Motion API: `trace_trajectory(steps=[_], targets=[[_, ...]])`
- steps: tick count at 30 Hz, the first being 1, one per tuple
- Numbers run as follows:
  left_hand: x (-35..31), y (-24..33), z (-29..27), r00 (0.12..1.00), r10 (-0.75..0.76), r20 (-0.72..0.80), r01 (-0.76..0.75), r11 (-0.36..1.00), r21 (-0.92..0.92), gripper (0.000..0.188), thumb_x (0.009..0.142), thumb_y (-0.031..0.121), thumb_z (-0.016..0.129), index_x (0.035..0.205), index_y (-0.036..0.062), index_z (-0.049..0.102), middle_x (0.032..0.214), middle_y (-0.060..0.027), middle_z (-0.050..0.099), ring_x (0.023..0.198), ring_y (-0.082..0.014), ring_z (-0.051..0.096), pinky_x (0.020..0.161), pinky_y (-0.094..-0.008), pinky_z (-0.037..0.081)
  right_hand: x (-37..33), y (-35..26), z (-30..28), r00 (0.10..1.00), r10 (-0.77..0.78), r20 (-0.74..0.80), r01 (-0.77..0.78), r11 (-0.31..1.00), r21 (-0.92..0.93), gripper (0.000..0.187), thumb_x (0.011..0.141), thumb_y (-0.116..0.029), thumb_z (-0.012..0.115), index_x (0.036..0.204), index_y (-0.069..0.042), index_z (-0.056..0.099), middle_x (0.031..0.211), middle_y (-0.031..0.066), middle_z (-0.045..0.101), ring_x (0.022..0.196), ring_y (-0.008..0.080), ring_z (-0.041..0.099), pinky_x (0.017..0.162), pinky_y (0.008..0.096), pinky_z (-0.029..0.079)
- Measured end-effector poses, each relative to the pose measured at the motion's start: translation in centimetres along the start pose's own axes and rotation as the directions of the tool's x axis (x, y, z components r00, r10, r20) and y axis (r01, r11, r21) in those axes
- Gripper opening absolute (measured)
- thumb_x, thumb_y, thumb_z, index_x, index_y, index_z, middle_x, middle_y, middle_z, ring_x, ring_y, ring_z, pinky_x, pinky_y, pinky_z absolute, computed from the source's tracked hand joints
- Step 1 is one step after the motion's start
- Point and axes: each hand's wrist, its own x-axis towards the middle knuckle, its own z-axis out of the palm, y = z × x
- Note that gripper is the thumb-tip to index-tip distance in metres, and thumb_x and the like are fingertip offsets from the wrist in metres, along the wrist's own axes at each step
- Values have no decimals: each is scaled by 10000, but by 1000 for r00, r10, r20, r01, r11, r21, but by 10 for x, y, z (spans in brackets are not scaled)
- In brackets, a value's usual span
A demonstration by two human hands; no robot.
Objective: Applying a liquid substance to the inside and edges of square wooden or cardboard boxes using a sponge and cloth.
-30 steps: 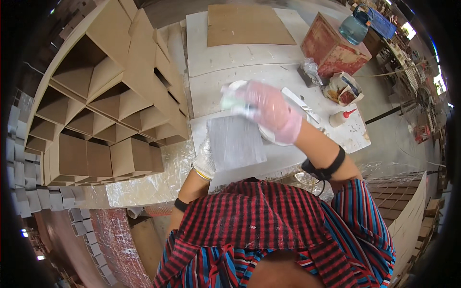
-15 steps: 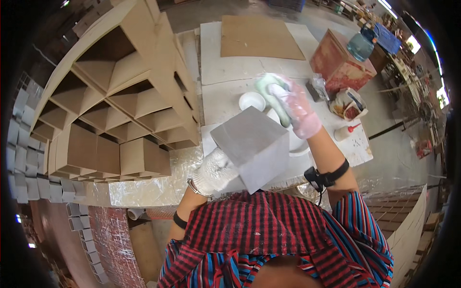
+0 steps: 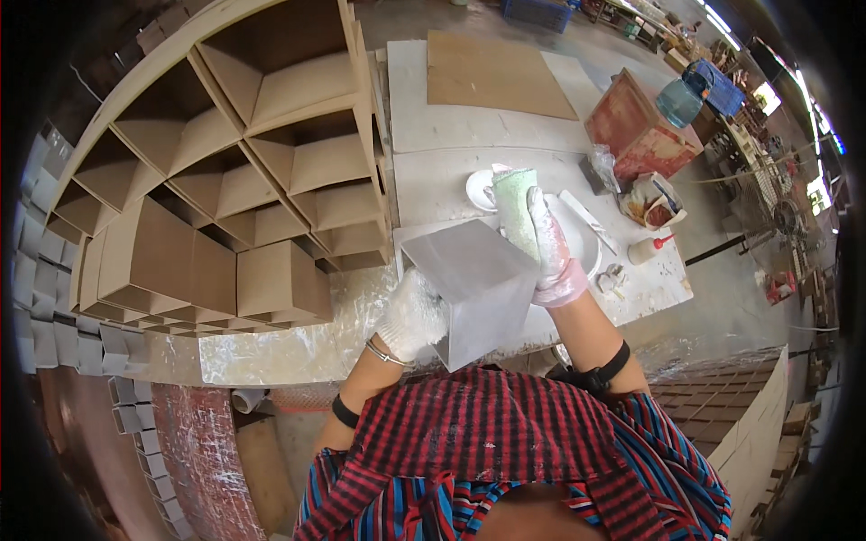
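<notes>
A grey box (image 3: pixel 483 279) is tilted above the worktable, in front of my apron. My left hand (image 3: pixel 413 317), in a white knitted glove, grips its left side; some fingers are hidden behind the box. My right hand (image 3: pixel 552 248), in a pinkish glove smeared with white, is closed around a pale green sponge (image 3: pixel 516 209). The sponge is upright just beyond the box's far right edge; I cannot tell whether they touch. Behind the sponge stands a small white bowl (image 3: pixel 478 191). A larger white basin (image 3: pixel 588 251) is partly hidden by my right hand.
Stacked brown cardboard boxes (image 3: pixel 262 171) fill the left side. A brown sheet (image 3: pixel 501 77) lies at the table's far end. To the right are a flat scraper (image 3: pixel 585 212), a red-tipped squeeze bottle (image 3: pixel 648 249), a plastic bag (image 3: pixel 654 200) and a reddish crate (image 3: pixel 640 131) bearing a water jug (image 3: pixel 682 97).
My right hand has brought the sponge down and nearer to the box, turning it upright. The box has shifted slightly toward me, still in my left hand. The view has moved a little.
</notes>
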Motion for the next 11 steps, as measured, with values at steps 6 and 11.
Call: trace_trajectory(steps=[6, 11], targets=[[-27, -55, -16, 924, -383, 1, 249, 599, -761, 281, 818, 104, 564, 1071, -18, 545, 1042, -118, 608, 929, -261, 594, 805, -329, 479, -10, 29, 7, 995, -16, -94, 19, 999, 31, 446, 936, -338, 415, 1275, -48, 423, 1177, 57, 530, 1059, 136, 517, 886, 259, 417], [-50, -49, -26, 891, -425, 160, 330, 363, -872, 475, 881, 275, 481, 1290, 67, 360, 1239, -120, 477, 1099, -260, 507, 894, -407, 462, -23, 37, 34, 994, -72, 88, 84, 986, -145, 465, 925, -330, 441, 1275, -25, 414, 1177, 66, 533, 1052, 148, 523, 896, 258, 411]])
